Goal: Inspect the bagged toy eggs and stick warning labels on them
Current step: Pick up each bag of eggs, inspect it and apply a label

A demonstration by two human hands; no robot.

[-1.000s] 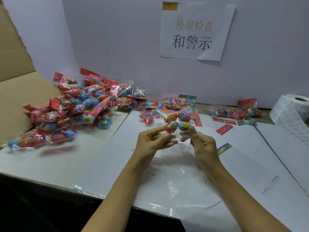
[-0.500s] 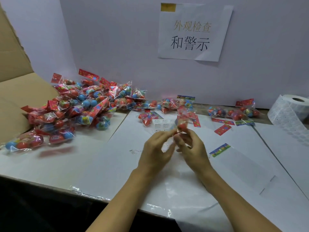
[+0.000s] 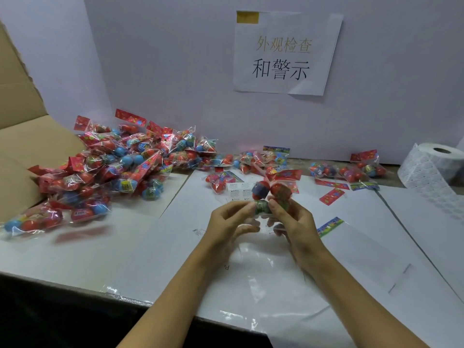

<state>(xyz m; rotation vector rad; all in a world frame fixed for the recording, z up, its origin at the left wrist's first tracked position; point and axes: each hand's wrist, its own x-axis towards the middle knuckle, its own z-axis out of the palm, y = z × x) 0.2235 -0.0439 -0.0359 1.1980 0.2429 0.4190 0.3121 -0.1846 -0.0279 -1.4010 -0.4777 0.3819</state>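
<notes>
Gripping one bag of toy eggs (image 3: 272, 194) above the table (image 3: 376, 247), the left hand (image 3: 232, 222) and right hand (image 3: 292, 219) curl their fingers around it. Behind, a wall sign (image 3: 286, 52) reads "外观检查 和警示". The label strip (image 3: 238, 190) beside the bag shows small print, unreadable.

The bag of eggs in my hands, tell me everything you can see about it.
The bag of eggs is clear crinkly plastic with a red printed header card on top. Inside show red, blue and green-banded eggs, blurred. It is held upright above the white table, the left hand and right hand pinching its lower part.
</notes>
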